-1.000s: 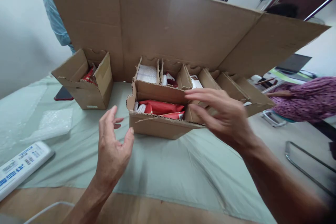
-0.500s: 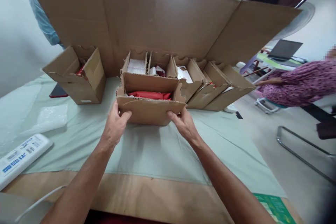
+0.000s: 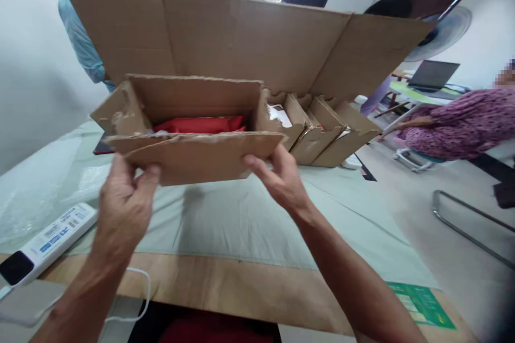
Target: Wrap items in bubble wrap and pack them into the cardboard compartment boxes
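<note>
- Our left hand (image 3: 125,201) and right hand (image 3: 281,179) grasp a brown, open-topped cardboard box (image 3: 197,158) by its ends, fingers (image 3: 119,167) curled around it.
- We hold it over the cloth-covered bench (image 3: 237,284), back from the near edge; a red wrapped packet (image 3: 203,125) lies inside.
- Other brown cardboard boxes (image 3: 311,147) stand toward the bench's far right corner.

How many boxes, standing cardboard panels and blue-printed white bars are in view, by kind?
Boxes: 5 (1 held box in the left hand and right hand, 3 boxes in the row to its right, 1 box at left partly hidden behind it)
Standing cardboard panel: 1
Blue-printed white bar: 1
Total: 7, leaving out any fully hidden
</note>
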`<action>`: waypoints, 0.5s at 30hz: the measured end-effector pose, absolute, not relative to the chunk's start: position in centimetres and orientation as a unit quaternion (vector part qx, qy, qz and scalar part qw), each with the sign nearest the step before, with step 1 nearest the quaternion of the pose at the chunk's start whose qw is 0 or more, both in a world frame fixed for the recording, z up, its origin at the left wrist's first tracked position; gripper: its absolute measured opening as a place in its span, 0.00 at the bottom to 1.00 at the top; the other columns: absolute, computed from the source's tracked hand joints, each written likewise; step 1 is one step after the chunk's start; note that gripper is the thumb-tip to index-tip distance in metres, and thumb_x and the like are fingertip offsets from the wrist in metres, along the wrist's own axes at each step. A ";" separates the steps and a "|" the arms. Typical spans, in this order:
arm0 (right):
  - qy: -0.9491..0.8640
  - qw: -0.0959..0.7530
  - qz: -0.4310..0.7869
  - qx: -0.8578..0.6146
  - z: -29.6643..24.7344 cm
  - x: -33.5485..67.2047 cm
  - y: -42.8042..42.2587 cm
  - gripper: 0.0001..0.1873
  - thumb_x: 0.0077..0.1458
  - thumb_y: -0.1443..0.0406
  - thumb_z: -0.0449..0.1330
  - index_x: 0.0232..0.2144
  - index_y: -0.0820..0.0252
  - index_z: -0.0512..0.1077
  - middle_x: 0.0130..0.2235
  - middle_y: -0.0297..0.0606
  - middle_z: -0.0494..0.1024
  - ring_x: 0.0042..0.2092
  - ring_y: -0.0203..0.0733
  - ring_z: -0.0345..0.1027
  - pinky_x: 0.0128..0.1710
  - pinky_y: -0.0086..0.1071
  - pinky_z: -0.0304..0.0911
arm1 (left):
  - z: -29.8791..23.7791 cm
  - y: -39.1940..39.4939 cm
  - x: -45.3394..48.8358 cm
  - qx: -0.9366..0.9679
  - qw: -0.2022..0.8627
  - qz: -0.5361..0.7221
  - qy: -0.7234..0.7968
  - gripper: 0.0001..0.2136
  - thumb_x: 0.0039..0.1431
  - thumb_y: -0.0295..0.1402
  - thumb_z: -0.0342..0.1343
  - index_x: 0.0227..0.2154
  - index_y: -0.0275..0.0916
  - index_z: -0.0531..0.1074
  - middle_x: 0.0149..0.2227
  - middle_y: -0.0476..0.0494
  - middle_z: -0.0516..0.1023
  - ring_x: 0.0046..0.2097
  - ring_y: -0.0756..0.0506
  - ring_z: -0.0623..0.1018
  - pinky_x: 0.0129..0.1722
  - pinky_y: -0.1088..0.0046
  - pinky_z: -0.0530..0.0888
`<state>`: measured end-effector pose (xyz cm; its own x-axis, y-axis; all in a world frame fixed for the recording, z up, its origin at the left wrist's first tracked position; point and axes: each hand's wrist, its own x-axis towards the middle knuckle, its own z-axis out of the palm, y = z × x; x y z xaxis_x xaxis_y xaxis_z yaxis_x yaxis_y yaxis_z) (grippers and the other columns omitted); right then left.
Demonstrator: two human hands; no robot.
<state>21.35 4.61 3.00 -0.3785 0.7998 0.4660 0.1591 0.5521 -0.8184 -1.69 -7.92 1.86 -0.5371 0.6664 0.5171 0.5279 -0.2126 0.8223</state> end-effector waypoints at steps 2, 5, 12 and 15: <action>-0.740 0.472 0.319 -0.358 2.7 24.2 3.8 0.21 0.60 0.48 0.64 0.45 0.57 0.74 0.42 0.41 0.81 0.42 0.48 0.74 0.41 0.40 0.72 | 1.8 -7.3 0.5 0.481 0.117 0.628 0.600 0.21 0.68 0.41 0.56 0.60 0.42 0.67 0.56 0.44 0.79 0.60 0.41 0.75 0.65 0.59 0.68; -0.740 0.457 0.258 -0.421 1.4 28.7 1.0 0.18 0.61 0.50 0.63 0.45 0.56 0.75 0.44 0.42 0.82 0.45 0.51 0.75 0.43 0.41 0.71 | 0.0 -8.7 3.8 0.479 0.179 0.593 0.622 0.20 0.68 0.45 0.54 0.57 0.40 0.69 0.51 0.41 0.81 0.54 0.41 0.79 0.59 0.60 0.74; -0.785 0.399 0.299 -0.368 1.4 24.7 1.5 0.22 0.62 0.47 0.61 0.45 0.58 0.76 0.43 0.43 0.82 0.42 0.49 0.75 0.40 0.39 0.71 | -0.9 -11.3 1.6 0.413 0.151 0.591 0.677 0.22 0.65 0.47 0.56 0.56 0.40 0.71 0.53 0.40 0.80 0.51 0.41 0.81 0.51 0.65 0.78; -0.787 0.426 0.327 -0.304 1.7 22.0 3.5 0.27 0.62 0.46 0.61 0.54 0.57 0.73 0.53 0.46 0.79 0.52 0.53 0.73 0.51 0.44 0.70 | -0.6 -11.0 0.5 0.394 0.107 0.619 0.670 0.22 0.64 0.47 0.57 0.55 0.40 0.71 0.51 0.41 0.80 0.51 0.41 0.81 0.54 0.64 0.76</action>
<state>22.02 3.53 1.67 -0.4530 0.7565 0.4717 0.2002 0.6020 -0.7730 0.52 -11.02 -0.62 -0.6660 0.6616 0.3447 0.3957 -0.0784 0.9150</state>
